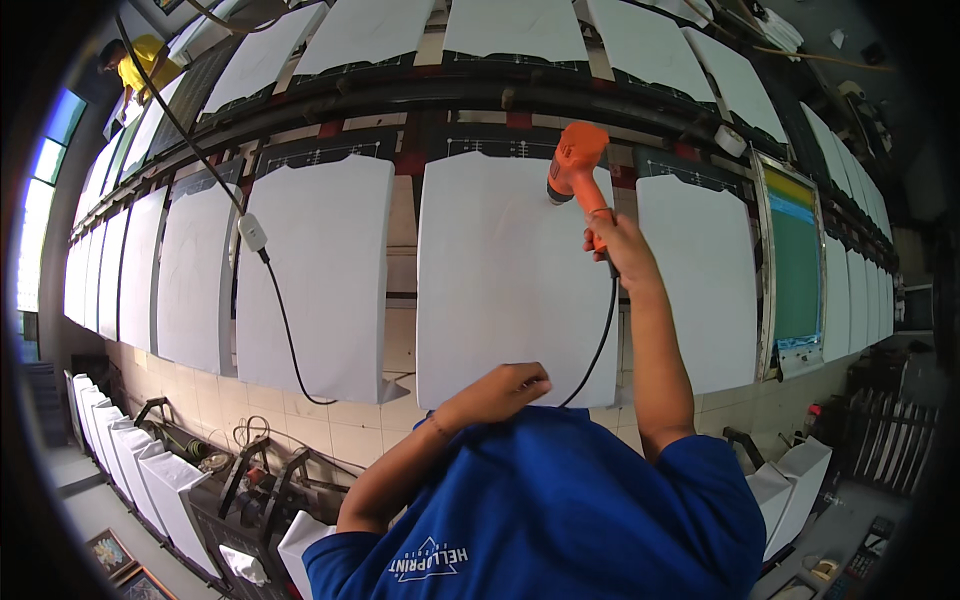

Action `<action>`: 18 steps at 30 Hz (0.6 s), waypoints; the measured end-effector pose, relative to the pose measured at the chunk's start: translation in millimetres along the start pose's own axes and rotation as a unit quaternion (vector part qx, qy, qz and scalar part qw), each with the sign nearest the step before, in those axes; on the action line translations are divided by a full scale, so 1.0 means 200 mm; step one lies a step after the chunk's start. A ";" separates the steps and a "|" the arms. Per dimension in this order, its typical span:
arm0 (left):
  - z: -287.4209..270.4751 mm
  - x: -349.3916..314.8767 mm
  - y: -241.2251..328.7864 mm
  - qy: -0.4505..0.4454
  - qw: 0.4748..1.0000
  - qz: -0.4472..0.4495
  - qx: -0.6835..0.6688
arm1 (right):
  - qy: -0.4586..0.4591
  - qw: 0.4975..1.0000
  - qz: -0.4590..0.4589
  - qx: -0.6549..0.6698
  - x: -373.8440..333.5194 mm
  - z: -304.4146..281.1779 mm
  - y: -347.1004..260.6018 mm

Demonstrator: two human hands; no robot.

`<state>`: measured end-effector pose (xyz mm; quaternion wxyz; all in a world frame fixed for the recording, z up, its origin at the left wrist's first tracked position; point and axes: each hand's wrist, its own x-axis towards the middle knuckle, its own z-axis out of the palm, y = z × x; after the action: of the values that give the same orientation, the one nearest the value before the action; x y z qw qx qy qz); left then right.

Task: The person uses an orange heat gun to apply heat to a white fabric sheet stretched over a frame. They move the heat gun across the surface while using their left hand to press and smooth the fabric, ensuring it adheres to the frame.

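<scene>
My right hand [622,247] is wrapped round the handle of an orange heat gun [580,160], held over the upper part of a white shirt [510,290] laid flat on a board. Its dark nozzle points down toward the cloth on the left. A black cord [603,345] hangs from the handle and runs down toward my waist. My left hand [500,394] is curled in front of my body, near the shirt's lower edge. Its fingers are bent in, and whether anything is inside them I cannot make out.
More white shirts on boards stand in rows, one to the left [312,270] and one to the right [697,280]. A framed printing screen [797,265] lies at the right. A cable with a white plug piece [252,233] hangs at the left. A person in yellow [145,62] works far left.
</scene>
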<state>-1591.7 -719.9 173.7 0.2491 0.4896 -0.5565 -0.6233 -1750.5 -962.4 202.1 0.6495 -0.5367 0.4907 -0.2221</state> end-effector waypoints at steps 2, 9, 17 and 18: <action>-0.16 -0.13 0.21 0.109 0.991 0.070 -0.037 | -0.002 1.000 -0.009 0.006 0.02 0.02 -0.01; -0.53 -0.56 0.72 0.264 0.849 0.457 -0.028 | 0.027 1.000 0.008 0.008 0.02 0.07 -0.02; -0.58 -0.65 0.94 0.310 0.764 0.563 0.056 | 0.066 0.996 0.064 0.023 -0.13 -0.03 -0.05; -0.59 -0.64 0.92 0.319 0.763 0.558 0.067 | 0.078 0.996 0.045 0.019 -0.12 -0.02 -0.03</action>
<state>-1479.9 -710.9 401.4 0.6831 0.2787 -0.6597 -0.1430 -1762.3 -947.1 218.3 0.6289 -0.4827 0.5591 -0.2427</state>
